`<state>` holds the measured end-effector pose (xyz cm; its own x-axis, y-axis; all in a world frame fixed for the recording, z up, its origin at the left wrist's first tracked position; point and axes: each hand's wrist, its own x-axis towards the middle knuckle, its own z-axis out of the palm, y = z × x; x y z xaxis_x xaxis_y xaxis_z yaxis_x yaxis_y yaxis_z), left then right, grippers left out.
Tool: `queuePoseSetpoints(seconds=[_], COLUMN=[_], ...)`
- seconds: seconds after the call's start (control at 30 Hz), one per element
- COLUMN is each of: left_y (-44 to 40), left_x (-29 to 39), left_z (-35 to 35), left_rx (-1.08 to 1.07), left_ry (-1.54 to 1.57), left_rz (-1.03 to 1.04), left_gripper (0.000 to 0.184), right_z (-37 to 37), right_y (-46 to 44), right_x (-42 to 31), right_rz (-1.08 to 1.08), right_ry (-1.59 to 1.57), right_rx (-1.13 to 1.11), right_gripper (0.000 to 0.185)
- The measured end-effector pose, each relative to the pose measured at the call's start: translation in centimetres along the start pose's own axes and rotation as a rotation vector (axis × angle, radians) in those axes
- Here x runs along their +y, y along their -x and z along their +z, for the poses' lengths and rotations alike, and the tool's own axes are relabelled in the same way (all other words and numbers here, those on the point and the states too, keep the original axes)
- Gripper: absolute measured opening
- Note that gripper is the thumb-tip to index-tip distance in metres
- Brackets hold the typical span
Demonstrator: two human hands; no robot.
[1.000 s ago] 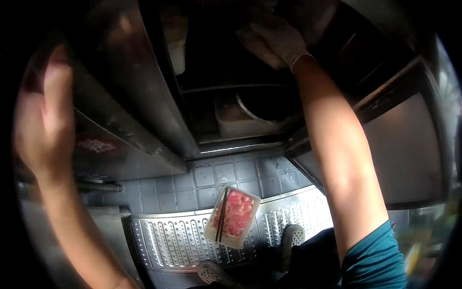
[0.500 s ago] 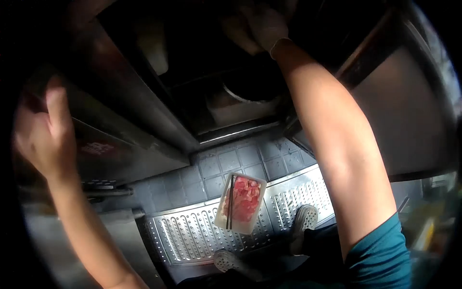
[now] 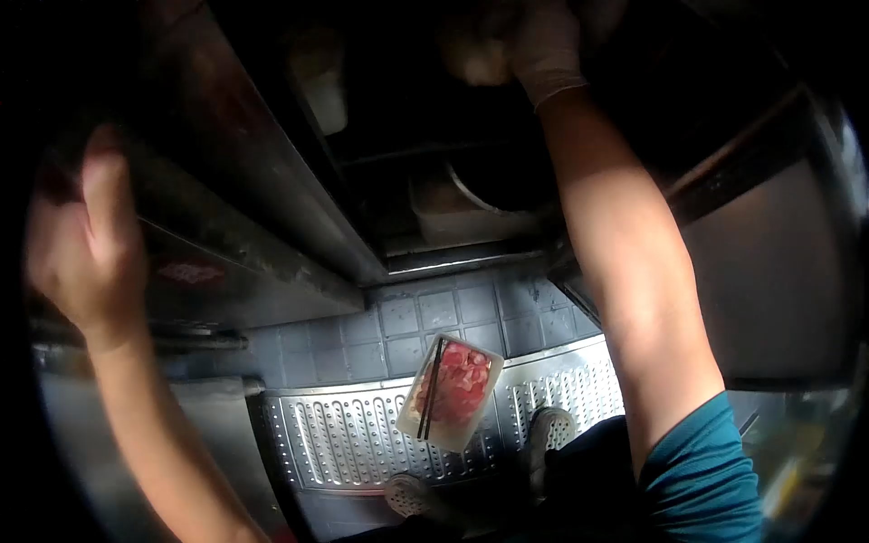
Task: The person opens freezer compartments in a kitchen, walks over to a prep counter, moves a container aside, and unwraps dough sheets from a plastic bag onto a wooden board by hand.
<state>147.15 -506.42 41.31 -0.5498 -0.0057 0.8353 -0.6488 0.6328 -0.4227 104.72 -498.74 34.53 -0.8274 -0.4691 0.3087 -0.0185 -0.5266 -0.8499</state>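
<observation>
My right hand (image 3: 548, 50), in a thin translucent glove, reaches into a dark refrigerator-like cabinet at the top. Its fingers are lost in shadow, and I cannot tell what they hold. Just left of it is a pale, blurred item (image 3: 475, 59). My bare left hand (image 3: 90, 235) is at the far left by a steel front, thumb spread away from the fingers; the fingertips are dim. Below, on the perforated metal step, a translucent tub (image 3: 466, 442) holds raw red meat pieces (image 3: 460, 385), with black chopsticks (image 3: 429, 389) lying lengthwise across it.
A whitish container (image 3: 457, 220) sits low inside the cabinet, and another pale container (image 3: 328, 95) is higher at left. An opened door (image 3: 760, 262) stands at right. Grey tiles (image 3: 434, 308) and the perforated metal step (image 3: 330, 439) lie below, with my shoes (image 3: 550, 427) at its edge.
My gloved right hand has shifted right and slightly up within the dark cabinet. The view has moved a little. My left hand and the meat tub look much the same.
</observation>
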Motion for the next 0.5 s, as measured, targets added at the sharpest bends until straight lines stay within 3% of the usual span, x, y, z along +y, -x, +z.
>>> queuePoseSetpoints(seconds=[0.07, 0.17, 0.33, 0.5], left_y=[0.3, 0.9, 1.5, 3.4], left_x=[-0.6, -1.3, -1.9, -3.3], left_z=[0.0, 0.0, 0.4, 1.2], left_rx=[-0.032, -0.079, -0.139, -0.215], left_ry=[-0.028, -0.065, -0.124, -0.252], left_rz=[0.019, 0.037, 0.071, 0.156], left_gripper=[0.022, 0.020, 0.017, 0.015], right_z=[1.6, 4.1, 8.5, 11.6], right_y=[-0.4, 0.0, 1.0, 3.6], right_x=[0.2, -0.1, 0.8, 3.2], right_rz=[0.037, 0.032, 0.066, 0.084], right_ry=[-0.470, -0.640, -0.647, -0.451], right_rx=[-0.055, -0.199, -0.264, -0.279], right_gripper=[0.026, 0.025, 0.026, 0.027])
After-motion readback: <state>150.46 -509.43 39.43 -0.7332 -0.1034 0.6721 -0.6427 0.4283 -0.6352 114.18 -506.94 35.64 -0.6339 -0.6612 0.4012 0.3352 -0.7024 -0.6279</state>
